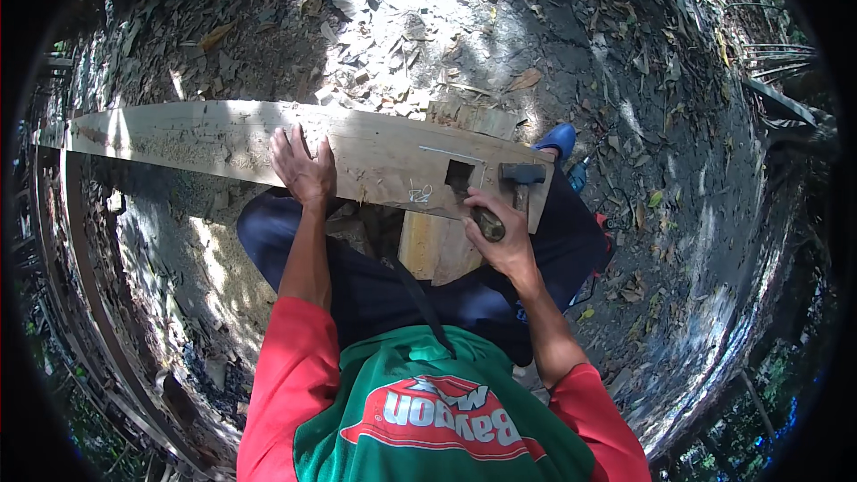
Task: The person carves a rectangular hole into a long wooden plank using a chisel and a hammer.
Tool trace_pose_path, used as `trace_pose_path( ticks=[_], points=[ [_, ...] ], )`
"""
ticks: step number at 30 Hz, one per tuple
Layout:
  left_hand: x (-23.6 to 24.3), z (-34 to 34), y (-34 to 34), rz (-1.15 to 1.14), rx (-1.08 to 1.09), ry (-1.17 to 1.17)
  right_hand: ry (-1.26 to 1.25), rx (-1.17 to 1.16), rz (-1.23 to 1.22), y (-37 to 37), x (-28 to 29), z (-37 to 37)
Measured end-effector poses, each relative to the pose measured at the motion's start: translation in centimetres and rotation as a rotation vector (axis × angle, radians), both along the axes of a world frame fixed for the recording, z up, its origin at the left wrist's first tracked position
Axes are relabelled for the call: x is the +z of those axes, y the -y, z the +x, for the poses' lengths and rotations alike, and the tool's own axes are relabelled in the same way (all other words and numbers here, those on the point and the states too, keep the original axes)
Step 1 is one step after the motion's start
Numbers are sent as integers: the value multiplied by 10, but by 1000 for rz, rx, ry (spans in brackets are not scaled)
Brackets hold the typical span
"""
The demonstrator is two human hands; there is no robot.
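A long pale wooden plank point(375, 143) lies crosswise in front of me, over my legs. A squarish hole point(460, 173) is cut through it towards the right, with white marked lines beside it. My left hand point(303, 165) rests flat on the plank, its fingers spread. In my right hand point(507, 245) is a chisel point(488, 224), its rounded handle end facing me and its blade pointing at the near side of the hole. Where the blade tip touches is hard to make out. Just right of the hole, a hammer point(523, 174) with a dark head lies on the plank.
Under the plank is a yellowish wooden block point(433, 245). Wood chips point(406, 105) lie beyond its far edge. A blue shoe point(559, 138) and a blue-green tool point(578, 176) are off its right end. Dry leaves point(525, 79) litter the ground.
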State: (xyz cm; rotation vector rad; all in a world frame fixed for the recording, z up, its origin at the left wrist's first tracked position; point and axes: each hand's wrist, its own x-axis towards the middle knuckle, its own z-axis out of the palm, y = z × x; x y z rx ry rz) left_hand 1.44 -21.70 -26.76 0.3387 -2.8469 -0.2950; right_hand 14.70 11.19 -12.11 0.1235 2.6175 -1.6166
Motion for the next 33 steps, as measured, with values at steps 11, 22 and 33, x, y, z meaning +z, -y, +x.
trace_pose_path(
  ticks=[11,22,33],
  points=[
    [-4,-1,-2,-6,-2,15,202,-225,-163,-34,-35,-111],
    [3,-6,-5,-8,-20,-1,-5,-404,-783,-11,-73,-137],
    [10,2,-5,7,-19,25,47,-652,-551,25,-78,-134]
  ],
)
